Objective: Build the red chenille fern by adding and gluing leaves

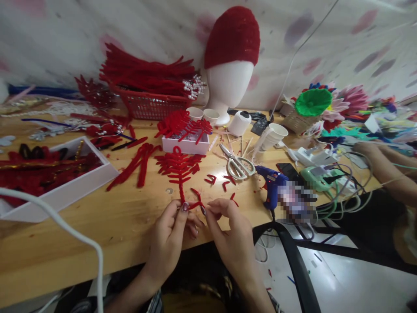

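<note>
Under your left hand (169, 243) and right hand (233, 237) the table (97, 234) is pale wood, smooth with a soft sheen. The red branched piece (179, 167) you pinch looks like fuzzy, matt pipe cleaner. Nearby, the scissors (236, 163) show shiny metal blades, the glue gun (272, 184) is glossy blue plastic, and the hat (233, 34) looks like fuzzy red cloth.

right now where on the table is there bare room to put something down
Bare wood lies left of the left hand, below the white tray. A smaller patch sits between tray and red branch piece. Around the scissors and glue gun it is crowded.
</note>
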`<state>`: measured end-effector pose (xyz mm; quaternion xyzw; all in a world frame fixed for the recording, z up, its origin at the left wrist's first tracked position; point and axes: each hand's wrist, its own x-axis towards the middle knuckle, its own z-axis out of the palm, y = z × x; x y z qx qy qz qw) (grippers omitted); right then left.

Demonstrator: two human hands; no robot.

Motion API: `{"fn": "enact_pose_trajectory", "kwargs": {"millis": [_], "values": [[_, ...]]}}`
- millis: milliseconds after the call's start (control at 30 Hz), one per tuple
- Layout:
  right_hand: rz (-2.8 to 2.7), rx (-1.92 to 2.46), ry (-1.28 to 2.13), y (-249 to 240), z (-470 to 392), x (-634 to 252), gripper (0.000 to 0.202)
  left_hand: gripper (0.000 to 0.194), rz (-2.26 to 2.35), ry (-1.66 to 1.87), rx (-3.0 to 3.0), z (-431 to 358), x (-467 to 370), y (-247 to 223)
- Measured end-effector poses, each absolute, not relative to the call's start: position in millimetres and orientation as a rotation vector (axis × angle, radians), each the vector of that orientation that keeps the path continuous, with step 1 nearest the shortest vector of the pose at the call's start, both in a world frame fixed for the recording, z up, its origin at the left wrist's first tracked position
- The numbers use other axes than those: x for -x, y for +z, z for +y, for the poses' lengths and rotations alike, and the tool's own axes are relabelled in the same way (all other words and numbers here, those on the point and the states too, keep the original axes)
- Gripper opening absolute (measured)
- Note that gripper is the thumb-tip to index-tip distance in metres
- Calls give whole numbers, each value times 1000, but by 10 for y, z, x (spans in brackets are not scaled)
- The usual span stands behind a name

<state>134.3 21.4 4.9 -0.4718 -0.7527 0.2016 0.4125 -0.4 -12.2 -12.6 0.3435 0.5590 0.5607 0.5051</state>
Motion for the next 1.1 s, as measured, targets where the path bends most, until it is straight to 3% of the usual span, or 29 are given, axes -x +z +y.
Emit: {"fn": "enact_pose_trajectory", "kwargs": {"millis": [533,1100], "values": [[-2259,1092,598,197,257,-1558,14,31,1475,1272,-862,-78,-53,-89],[-2139,1036,496,105,365,-1610,9,32,1348,1294,-783,-56,-56,-88]]}}
